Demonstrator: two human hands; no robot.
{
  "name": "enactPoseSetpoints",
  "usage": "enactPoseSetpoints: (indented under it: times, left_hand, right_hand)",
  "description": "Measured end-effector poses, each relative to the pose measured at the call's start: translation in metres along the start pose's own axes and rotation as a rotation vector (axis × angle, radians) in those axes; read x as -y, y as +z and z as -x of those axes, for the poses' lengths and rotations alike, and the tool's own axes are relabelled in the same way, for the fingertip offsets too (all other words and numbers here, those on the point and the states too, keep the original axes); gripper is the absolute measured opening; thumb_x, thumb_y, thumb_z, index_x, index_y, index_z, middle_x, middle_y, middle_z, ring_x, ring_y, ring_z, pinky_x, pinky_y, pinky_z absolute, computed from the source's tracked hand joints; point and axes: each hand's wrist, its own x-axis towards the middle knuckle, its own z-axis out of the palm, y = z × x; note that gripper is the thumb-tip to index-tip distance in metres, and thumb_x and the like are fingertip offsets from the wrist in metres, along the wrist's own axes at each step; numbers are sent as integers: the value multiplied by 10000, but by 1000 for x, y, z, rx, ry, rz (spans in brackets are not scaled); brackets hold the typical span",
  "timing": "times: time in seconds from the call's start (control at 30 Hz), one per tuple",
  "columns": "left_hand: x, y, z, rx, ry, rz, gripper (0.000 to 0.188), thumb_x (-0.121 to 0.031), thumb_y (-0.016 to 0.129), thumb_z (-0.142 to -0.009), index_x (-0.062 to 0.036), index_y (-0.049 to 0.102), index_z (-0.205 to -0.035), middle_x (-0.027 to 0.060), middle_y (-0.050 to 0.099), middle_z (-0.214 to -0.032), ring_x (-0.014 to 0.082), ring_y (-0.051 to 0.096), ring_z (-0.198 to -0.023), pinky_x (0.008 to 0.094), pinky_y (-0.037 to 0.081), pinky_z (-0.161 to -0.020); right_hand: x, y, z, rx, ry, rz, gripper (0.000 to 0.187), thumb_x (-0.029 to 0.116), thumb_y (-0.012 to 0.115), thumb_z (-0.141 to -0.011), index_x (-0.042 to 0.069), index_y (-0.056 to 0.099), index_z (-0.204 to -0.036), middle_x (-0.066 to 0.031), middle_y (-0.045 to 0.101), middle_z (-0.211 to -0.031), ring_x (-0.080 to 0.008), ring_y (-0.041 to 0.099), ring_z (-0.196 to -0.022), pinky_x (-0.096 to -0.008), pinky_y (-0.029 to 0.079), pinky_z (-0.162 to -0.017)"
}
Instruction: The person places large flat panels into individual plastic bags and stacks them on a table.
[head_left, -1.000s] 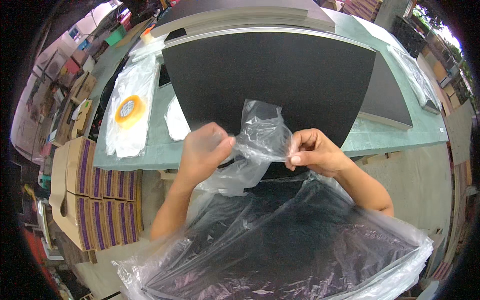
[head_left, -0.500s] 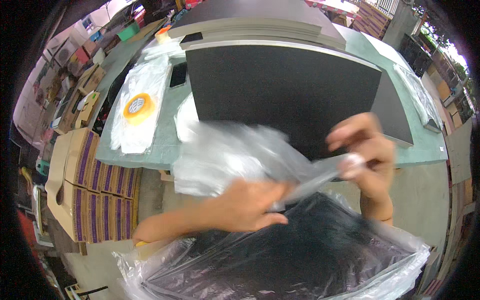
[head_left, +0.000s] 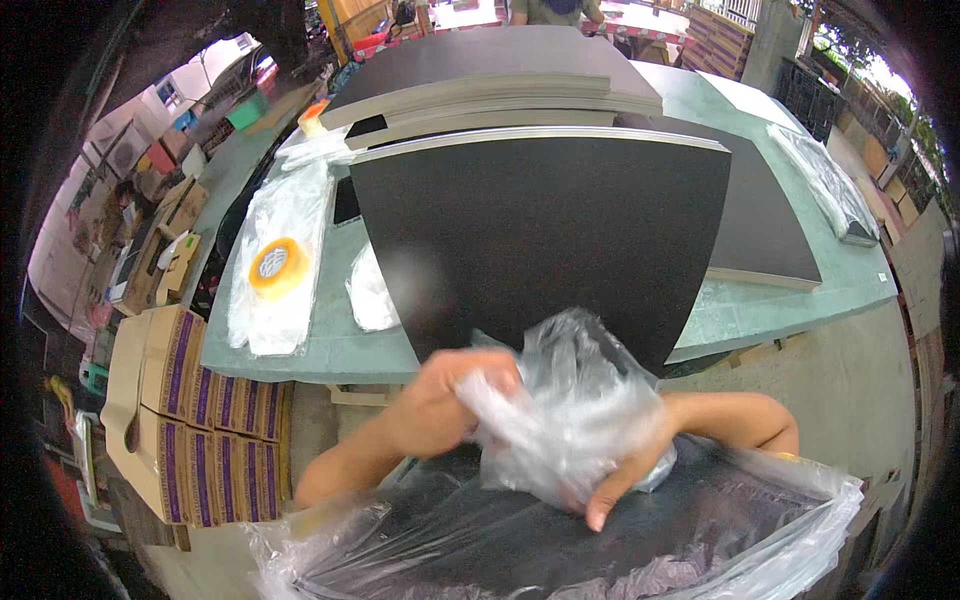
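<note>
Right hand (head_left: pixel 632 468) has dropped, thumb beside the clear plastic (head_left: pixel 575 400); whether it grips, I cannot tell. Left hand (head_left: pixel 445 395) clenches one edge. Bunched between both, the plastic points toward the black board (head_left: pixel 560 225), long axis unclear.

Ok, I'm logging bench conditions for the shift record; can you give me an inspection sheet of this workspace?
Surface: green table, partly covered.
Job's things: crumpled clear plastic at the hands; plastic-covered dark item below.
Clutter: yellow-orange tape roll on whitish plastic sheets at left; black panel in front of stacked panels.
Hands: left hand grips the plastic, blurred; right hand touches it, grip unclear.
Cables: nothing seen.
Surroundings: stacked cardboard boxes at left; a person beyond the table.
</note>
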Motion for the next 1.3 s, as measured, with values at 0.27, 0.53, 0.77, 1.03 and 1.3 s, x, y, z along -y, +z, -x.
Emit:
enactPoseSetpoints:
  times: [0.27, 0.53, 0.77, 1.03, 1.3]
  left_hand:
    - [-10, -50, 13, 320, -78, -231, 282, -145, 552, -790, -19, 512, -1038, 37, 578, -723, 134, 559, -646, 259, 438, -555]
    - [-1, -47, 28, 169, -437, -1647, 180, -136, 553, -698, -39, 529, -847, 167, 580, -733, 312, 583, -694, 401, 466, -589]
    - [-3, 27, 30, 611, 209, -1675, 172, -178, 514, -660, -62, 587, -764, 116, 595, -724, 233, 597, -633, 366, 481, -537]
    - [-5, -80, 34, -41, -670, -2174, 157, -197, 593, -660, -63, 613, -739, 111, 607, -667, 255, 611, -658, 388, 470, -584]
    - [9, -88, 93, 290, -689, -1071, 202, -165, 607, -686, -37, 605, -843, 130, 609, -735, 239, 601, -682, 430, 466, -617]
  right_hand:
    - [-3, -42, 20, 406, 110, -198, 512, 431, 509, -801, -17, 506, -1047, -237, 551, -950, -300, 582, -766, -410, 462, -699]
    - [19, -55, 71, -233, 918, 834, 489, 374, 654, -660, 33, 572, -1001, -156, 581, -965, -292, 537, -953, -393, 409, -826]
    - [-22, -86, 116, -766, 940, 1320, 336, 143, 660, -627, 49, 578, -939, -135, 577, -930, -280, 540, -911, -393, 422, -799]
    - [28, -39, 50, -2, 458, 995, 307, 113, 622, -645, 44, 570, -940, -140, 560, -900, -300, 524, -915, -394, 426, -794]
    - [26, -74, 89, -1080, 86, 441, 228, -51, 530, -651, 8, 537, -871, -74, 544, -748, -187, 557, -742, -261, 447, -703]
